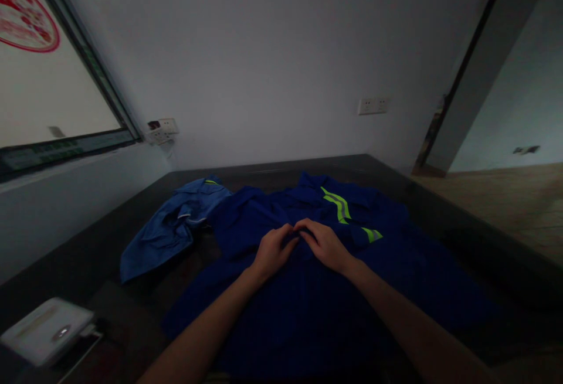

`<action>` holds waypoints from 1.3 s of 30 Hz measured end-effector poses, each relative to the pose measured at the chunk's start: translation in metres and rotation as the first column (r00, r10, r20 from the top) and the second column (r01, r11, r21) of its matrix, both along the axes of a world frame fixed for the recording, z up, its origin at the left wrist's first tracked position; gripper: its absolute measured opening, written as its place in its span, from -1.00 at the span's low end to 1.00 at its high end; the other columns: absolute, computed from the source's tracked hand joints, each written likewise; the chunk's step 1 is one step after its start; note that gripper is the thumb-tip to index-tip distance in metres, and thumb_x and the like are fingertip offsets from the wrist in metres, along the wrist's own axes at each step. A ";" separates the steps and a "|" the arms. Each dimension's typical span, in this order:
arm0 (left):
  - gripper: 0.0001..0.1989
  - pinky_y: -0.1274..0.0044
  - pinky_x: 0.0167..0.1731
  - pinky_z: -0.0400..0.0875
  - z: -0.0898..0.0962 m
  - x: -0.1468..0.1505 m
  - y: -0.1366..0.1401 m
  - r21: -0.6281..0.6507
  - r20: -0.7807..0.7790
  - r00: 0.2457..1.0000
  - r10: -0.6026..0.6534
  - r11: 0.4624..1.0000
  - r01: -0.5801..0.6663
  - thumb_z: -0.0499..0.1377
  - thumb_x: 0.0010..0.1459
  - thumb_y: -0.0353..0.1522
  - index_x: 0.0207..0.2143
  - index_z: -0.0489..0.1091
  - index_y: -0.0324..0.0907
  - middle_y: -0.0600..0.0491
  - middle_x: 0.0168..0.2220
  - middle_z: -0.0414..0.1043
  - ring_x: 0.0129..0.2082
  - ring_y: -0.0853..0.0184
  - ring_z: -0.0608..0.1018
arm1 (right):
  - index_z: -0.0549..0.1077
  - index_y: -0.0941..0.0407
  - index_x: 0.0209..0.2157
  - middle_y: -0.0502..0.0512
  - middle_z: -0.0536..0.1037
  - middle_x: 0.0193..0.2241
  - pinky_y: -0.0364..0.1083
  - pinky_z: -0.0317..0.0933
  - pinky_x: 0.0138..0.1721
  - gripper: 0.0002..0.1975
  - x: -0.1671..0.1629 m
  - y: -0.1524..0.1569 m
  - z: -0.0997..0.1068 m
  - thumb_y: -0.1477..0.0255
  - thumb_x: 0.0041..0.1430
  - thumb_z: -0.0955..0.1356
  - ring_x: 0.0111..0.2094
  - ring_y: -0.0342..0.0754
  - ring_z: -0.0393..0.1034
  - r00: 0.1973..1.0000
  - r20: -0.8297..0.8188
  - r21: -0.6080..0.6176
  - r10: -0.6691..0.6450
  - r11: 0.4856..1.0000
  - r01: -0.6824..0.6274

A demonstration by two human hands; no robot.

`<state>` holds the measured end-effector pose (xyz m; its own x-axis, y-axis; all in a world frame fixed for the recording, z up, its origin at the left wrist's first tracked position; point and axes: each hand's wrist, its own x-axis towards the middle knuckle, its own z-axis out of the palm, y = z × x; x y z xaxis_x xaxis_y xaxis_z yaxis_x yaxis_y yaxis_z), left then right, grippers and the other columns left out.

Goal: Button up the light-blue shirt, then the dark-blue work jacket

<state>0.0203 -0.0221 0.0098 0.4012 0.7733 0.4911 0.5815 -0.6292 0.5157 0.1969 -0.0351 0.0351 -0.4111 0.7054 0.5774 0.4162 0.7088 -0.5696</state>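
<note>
A dark blue work jacket (378,267) with yellow-green and grey reflective strips (341,205) lies spread over the dark table. My left hand (275,249) and my right hand (323,244) meet over its upper middle, fingertips almost touching. Both are closed in a pinch on the jacket's cloth. Any small part between the fingertips, such as a button, is too dark and small to make out. Left of the jacket lies a lighter blue garment (162,237), crumpled, with a bit of yellow-green strip at its far end.
On the near left of the dark table (352,164) sits a white box-shaped device (48,328) with a cable. Behind the table rises a plain wall with a double socket (373,106) and another socket with a plug (162,129). A window is at the left, tiled floor at the right.
</note>
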 end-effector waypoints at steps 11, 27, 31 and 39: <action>-0.81 0.47 -0.15 0.33 0.006 0.002 0.001 0.041 0.170 0.984 -0.061 0.998 0.054 0.13 0.13 -0.40 -0.16 0.32 -0.14 0.03 -0.22 0.39 -0.18 0.30 0.45 | 0.32 0.07 -0.16 0.09 0.49 -0.22 -0.05 0.22 -0.11 -0.81 0.002 0.000 0.002 0.53 0.22 0.18 -0.15 -0.03 0.39 1.000 -0.002 -0.020 -0.001 1.000 0.001; -0.94 0.56 -0.33 0.35 0.002 -0.001 0.000 0.182 0.241 0.963 -0.123 0.980 0.080 0.10 0.18 -0.41 -0.35 0.35 -0.17 0.06 -0.36 0.38 -0.34 0.38 0.45 | 0.32 0.08 -0.15 0.09 0.49 -0.23 -0.05 0.22 -0.11 -0.80 0.000 -0.004 0.004 0.55 0.21 0.20 -0.17 -0.04 0.40 1.000 0.011 0.010 0.010 1.000 -0.010; -0.90 0.54 -0.26 0.35 0.005 0.000 -0.001 0.168 0.219 0.970 -0.103 0.984 0.066 0.06 0.19 -0.45 -0.28 0.35 -0.16 0.04 -0.30 0.38 -0.28 0.36 0.46 | 0.31 0.08 -0.14 0.08 0.48 -0.23 -0.07 0.21 -0.13 -0.82 0.001 -0.003 0.003 0.51 0.21 0.22 -0.18 -0.04 0.40 1.000 0.003 0.002 -0.029 1.000 0.029; -0.77 0.48 -0.13 0.34 0.014 0.000 0.005 -0.053 0.329 0.944 0.014 0.999 0.004 0.09 0.16 -0.37 -0.11 0.29 -0.16 0.00 -0.17 0.41 -0.15 0.32 0.46 | 0.43 0.07 -0.24 0.03 0.53 -0.36 -0.07 0.19 -0.26 -0.80 0.010 0.011 0.000 0.32 0.08 0.38 -0.29 0.01 0.43 0.966 0.118 -0.145 -0.231 0.958 0.247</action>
<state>0.0206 -0.0170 0.0238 0.2205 0.8029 0.5539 0.3772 -0.5939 0.7107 0.2064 -0.0242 0.0348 -0.2693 0.8683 0.4166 0.6223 0.4870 -0.6128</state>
